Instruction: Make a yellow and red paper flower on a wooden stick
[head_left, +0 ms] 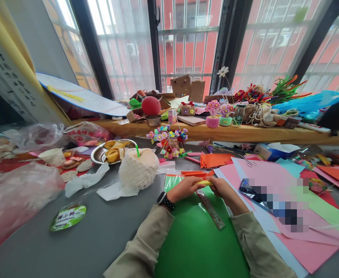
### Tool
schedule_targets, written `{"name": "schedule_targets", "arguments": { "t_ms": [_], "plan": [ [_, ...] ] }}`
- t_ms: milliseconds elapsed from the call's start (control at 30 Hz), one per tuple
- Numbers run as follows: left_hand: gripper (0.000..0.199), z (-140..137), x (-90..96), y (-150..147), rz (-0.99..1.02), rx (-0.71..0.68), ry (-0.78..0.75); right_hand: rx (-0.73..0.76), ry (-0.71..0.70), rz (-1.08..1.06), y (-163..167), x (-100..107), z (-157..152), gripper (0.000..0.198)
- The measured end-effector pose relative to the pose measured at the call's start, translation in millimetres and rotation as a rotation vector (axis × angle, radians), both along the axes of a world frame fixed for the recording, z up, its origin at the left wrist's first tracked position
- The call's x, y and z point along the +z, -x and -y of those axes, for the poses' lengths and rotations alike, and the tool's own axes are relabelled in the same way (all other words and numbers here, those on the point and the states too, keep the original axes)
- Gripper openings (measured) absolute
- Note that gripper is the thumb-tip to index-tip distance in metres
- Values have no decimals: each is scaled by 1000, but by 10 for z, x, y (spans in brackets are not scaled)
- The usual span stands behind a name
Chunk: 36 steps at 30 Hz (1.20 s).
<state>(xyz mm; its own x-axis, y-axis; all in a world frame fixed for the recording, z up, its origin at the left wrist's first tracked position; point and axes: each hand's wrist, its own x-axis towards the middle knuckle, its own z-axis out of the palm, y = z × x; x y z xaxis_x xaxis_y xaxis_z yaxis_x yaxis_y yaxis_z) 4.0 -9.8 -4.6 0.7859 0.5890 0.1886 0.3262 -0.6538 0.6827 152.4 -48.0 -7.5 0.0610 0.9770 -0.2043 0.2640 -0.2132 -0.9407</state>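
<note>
My left hand [186,188], with a dark watch on the wrist, and my right hand [223,190] meet in the middle of the view. Between their fingertips they pinch a small yellow strip, perhaps folded paper [204,182]; the fingers partly hide it. Below the hands lies a smooth green sheet [200,243]. A patterned ruler [211,210] rests slantwise on it, its upper end close under my fingers. Just beyond the hands is a clear packet with orange and green paper [173,178].
Left of my hands stands a netted coconut [139,168] with a green straw, beside a metal plate [95,154] of peels. Pink paper [279,181], a phone [255,197] and scissors [250,163] lie at right. Craft flowers [169,139] stand ahead, before a cluttered wooden sill [123,129].
</note>
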Motion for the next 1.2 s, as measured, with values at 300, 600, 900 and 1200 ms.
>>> {"name": "schedule_targets", "arguments": {
  "t_ms": [300, 600, 900, 1200],
  "plan": [
    [34, -16, 84, 119, -68, -4, 196, 60, -79, 89, -9, -85, -72, 36],
    [38, 18, 133, 102, -29, -4, 259, 74, -123, 112, 4, -42, -39, 39],
    [29, 1, 285, 307, -152, -190, 578, 310, -612, 552, 135, 77, 109, 37],
    [28, 9, 262, 305, -312, -241, 576, 371, -750, 784, 158, 95, 152, 34]
  ]
}}
